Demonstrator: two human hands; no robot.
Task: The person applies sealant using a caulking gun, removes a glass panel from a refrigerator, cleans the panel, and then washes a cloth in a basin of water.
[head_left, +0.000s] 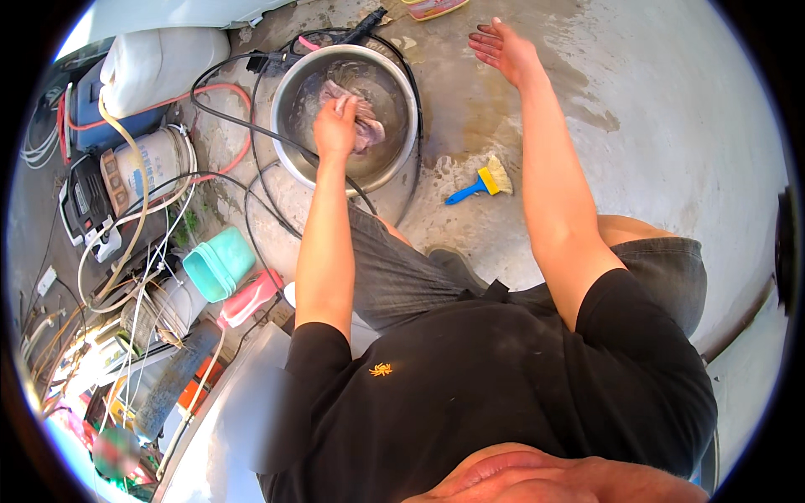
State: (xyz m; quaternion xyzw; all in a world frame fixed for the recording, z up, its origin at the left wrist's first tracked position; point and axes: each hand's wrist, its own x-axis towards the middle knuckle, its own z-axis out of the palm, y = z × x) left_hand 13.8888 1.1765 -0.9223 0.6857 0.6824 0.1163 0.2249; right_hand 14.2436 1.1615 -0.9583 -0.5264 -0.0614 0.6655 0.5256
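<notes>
My left hand is closed on a wet greyish-pink cloth, over the water in a round metal basin. Part of the cloth hangs below my fingers toward the water. Out to the right, my right hand is held up with the fingers stretched and nothing in it; its fingertips look dark. Between my forearms, a brush with a blue handle, yellow band and pale bristles lies on the wet concrete floor.
A black hose loops around and across the basin. At the left stand a white jerrycan, a pressure washer, a turquoise container and a pink bottle amid tangled hoses. A tub sits at the far edge.
</notes>
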